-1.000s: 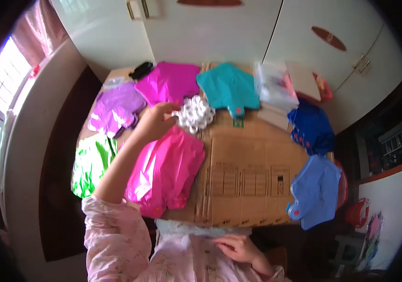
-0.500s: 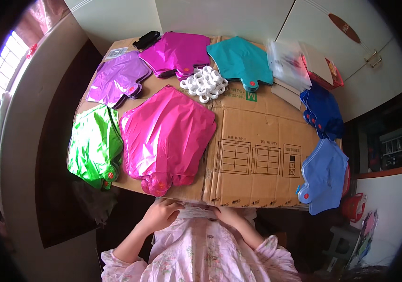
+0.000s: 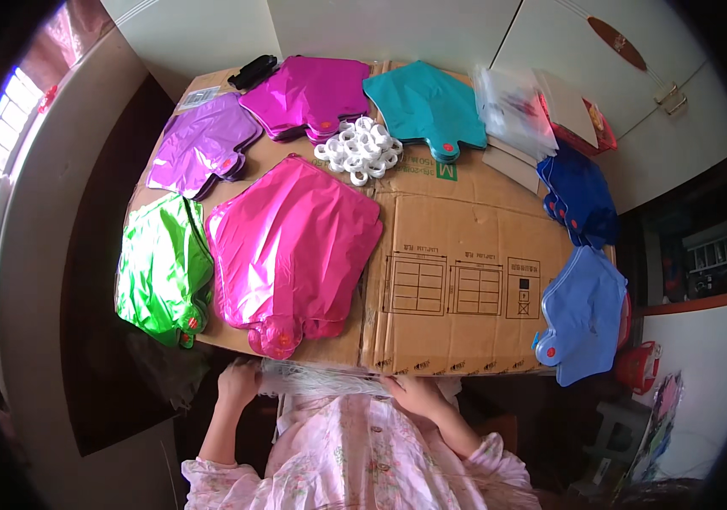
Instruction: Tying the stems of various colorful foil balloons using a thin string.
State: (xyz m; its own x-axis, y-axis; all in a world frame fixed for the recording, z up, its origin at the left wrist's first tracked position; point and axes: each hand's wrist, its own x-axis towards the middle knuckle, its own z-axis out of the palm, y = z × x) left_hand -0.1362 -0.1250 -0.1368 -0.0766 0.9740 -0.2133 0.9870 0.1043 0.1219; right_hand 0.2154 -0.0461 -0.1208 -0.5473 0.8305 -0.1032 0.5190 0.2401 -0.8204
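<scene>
A bundle of thin white strings (image 3: pixel 321 380) stretches across my lap, just under the near edge of the cardboard. At its left end is my left hand (image 3: pixel 240 382), with fingers curled closed on the strings. My right hand (image 3: pixel 414 393) rests at the bundle's right end, its fingertips hidden by the strings and the cardboard edge. Closest to my left hand on the cardboard (image 3: pixel 465 221) lie a stack of flat pink foil balloons (image 3: pixel 295 246) and a bright green foil stack (image 3: pixel 164 263). A heap of small white rings (image 3: pixel 359 151) sits beyond the pink stack.
Further foil stacks lie around the cardboard: lilac (image 3: pixel 202 144), magenta (image 3: pixel 308 93), teal (image 3: pixel 423 106), dark blue (image 3: pixel 580 195) and light blue (image 3: pixel 586 310). Clear plastic bags (image 3: pixel 512 106) and a red box (image 3: pixel 601 127) are at the far right. A black object (image 3: pixel 253 72) lies far left.
My left hand has moved left, away from my right hand, and more of the white strings shows between them. My right hand has stayed about where it was. The view has shifted slightly.
</scene>
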